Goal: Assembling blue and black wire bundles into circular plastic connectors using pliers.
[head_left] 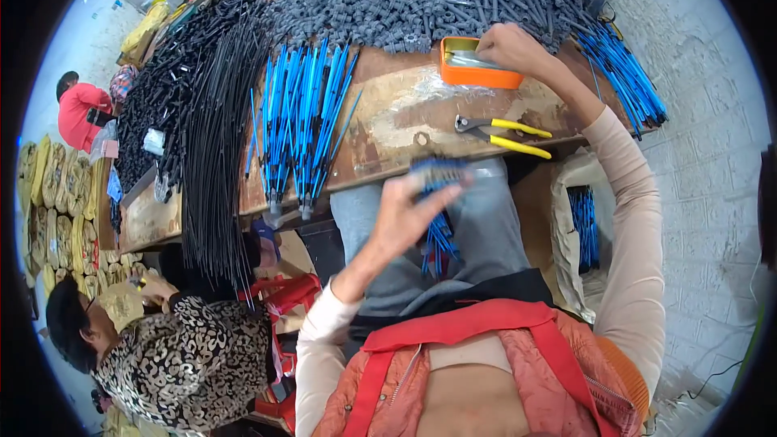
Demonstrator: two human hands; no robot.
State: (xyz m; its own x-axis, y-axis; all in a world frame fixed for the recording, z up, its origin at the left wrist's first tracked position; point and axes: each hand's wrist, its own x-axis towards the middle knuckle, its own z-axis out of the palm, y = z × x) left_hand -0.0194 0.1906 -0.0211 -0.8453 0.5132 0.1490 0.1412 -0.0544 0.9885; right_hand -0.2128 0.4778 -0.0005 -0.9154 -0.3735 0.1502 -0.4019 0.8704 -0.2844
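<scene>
Left hand, blurred, wrapped round 1 bundle of blue rods over the lap; right hand bunched in the orange box, grip unclear; looks mid-batch, more blue rods grouped on the worktop, heaped grey fittings loose.

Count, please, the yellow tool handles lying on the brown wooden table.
2. Both belong to one pair of metal pincers: the farther yellow handle and the nearer yellow handle, by the front edge of the brown wooden table. Others may be hidden under the grey tubular parts.
</scene>
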